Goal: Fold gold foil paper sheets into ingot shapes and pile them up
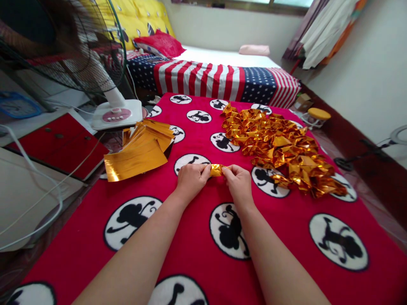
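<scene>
A small folded piece of gold foil paper is stretched between my two hands above the red patterned cloth. My left hand pinches its left end between thumb and fingers. At the other end, my right hand has a like pinch. Flat sheets of gold foil paper lie in a loose, fanned stack to the left. A large heap of folded gold foil pieces spreads over the cloth to the right.
An electric fan stands at the left beside a red panel and a white cable. Beyond the cloth is a bed with a striped, starred cover. A yellow-topped stool stands at the right by the wall.
</scene>
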`<state>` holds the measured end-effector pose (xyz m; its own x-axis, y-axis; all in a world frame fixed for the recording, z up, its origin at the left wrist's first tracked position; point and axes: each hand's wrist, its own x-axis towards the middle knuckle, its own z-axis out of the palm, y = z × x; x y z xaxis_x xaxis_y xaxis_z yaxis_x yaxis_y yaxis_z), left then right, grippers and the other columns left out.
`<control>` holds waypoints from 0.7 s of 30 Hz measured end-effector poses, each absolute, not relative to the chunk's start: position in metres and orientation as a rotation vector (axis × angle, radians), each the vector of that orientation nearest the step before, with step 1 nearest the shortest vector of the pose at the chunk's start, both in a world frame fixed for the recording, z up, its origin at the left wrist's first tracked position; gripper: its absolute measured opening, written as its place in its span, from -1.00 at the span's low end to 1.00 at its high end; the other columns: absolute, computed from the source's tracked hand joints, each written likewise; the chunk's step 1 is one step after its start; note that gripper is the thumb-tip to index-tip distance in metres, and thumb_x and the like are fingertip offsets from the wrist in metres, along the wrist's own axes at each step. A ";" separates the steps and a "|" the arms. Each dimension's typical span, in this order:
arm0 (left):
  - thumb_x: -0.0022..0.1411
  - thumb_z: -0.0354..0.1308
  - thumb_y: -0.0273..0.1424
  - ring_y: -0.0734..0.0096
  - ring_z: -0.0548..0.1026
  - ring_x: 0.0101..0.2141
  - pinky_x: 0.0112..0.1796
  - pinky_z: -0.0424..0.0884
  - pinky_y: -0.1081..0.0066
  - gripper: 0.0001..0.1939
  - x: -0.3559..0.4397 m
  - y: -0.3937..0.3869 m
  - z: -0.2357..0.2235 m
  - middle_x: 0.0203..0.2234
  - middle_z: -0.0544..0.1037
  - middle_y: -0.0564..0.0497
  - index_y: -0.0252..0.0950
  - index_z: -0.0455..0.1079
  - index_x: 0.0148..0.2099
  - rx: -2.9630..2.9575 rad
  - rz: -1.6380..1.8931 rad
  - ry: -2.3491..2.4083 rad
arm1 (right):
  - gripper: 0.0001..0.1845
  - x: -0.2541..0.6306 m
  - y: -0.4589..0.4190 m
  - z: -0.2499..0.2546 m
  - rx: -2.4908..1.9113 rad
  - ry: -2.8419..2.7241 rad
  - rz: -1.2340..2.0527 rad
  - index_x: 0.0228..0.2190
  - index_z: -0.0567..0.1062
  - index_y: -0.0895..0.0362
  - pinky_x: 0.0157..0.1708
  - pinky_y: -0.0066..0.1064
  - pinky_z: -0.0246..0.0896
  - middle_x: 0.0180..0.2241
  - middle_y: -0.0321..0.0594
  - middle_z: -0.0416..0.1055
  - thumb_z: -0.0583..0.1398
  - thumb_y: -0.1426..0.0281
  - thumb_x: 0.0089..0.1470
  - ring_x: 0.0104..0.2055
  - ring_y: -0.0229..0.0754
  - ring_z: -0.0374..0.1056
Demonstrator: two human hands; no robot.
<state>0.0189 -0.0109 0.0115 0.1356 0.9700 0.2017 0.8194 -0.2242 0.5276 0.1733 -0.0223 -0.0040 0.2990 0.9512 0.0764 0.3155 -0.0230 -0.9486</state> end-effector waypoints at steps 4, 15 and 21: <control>0.35 -0.10 -0.18 0.38 0.42 -0.51 -0.46 0.06 0.40 -0.52 0.020 -0.012 0.014 -0.53 0.60 -0.06 -0.26 0.56 -0.40 2.134 0.710 1.702 | -0.70 0.170 -0.024 -0.001 -1.491 -1.116 0.822 -0.63 0.43 0.13 -0.62 -0.46 -0.09 -0.72 -0.37 0.26 0.20 0.19 -0.04 -0.65 -0.32 0.07; 0.35 -0.10 -0.20 0.37 0.43 -0.50 -0.46 0.04 0.39 -0.52 0.021 -0.012 0.013 -0.53 0.58 -0.07 -0.27 0.54 -0.42 2.185 0.708 1.704 | -0.68 0.167 -0.027 0.001 -1.402 -1.042 0.889 -0.66 0.32 0.12 -0.61 -0.47 -0.12 -0.72 -0.46 0.13 0.20 0.23 0.00 -0.65 -0.38 -0.04; 0.35 -0.11 -0.18 0.37 0.44 -0.50 -0.46 0.06 0.40 -0.51 0.021 -0.011 0.012 -0.55 0.58 -0.07 -0.26 0.55 -0.40 2.135 0.735 1.700 | -0.65 0.166 -0.028 0.004 -1.324 -0.971 0.961 -0.66 0.34 0.12 -0.64 -0.46 -0.19 -0.72 -0.45 0.14 0.23 0.19 -0.02 -0.67 -0.38 -0.07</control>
<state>0.0212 -0.0112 0.0119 0.1625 0.9669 0.1967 0.8059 -0.2451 0.5389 0.1662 -0.0283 0.0035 0.3168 0.9484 0.0165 -0.0069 0.0197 -0.9998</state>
